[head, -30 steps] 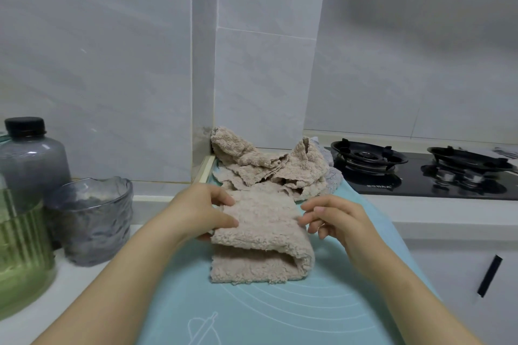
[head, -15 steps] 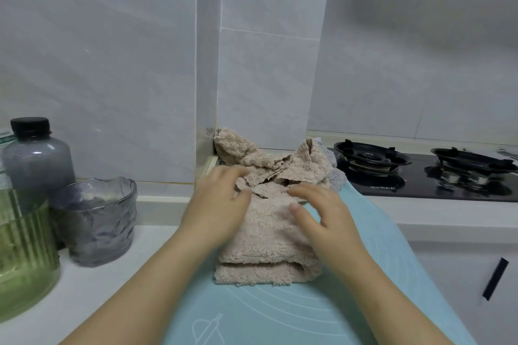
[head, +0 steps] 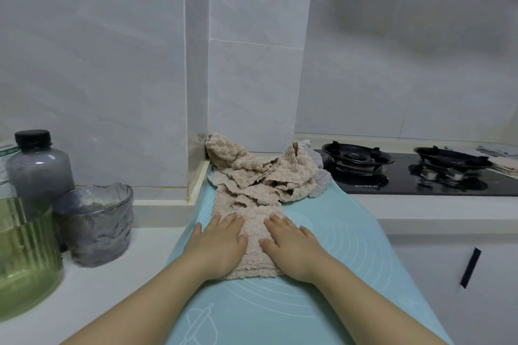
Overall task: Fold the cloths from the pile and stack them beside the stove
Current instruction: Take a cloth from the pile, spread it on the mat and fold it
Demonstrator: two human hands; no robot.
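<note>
Left hand [head: 217, 244] and right hand [head: 291, 246] press flat-fingered on folded cloth [head: 255, 232] (long axis near-far); stove [head: 420, 176] lies far-right, nearer right hand.

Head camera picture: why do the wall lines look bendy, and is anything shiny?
In the head view the wide lens bows and leans the tile lines on the wall, most near the edges. In the same view the light is soft, with no hard shadows round the left hand and right hand on the folded cloth. The black stove glass dimly mirrors its burners.

nubby terry cloth [head: 253, 230], smooth matt mat [head: 350, 235], glossy stove [head: 420, 179], perhaps glass
</note>
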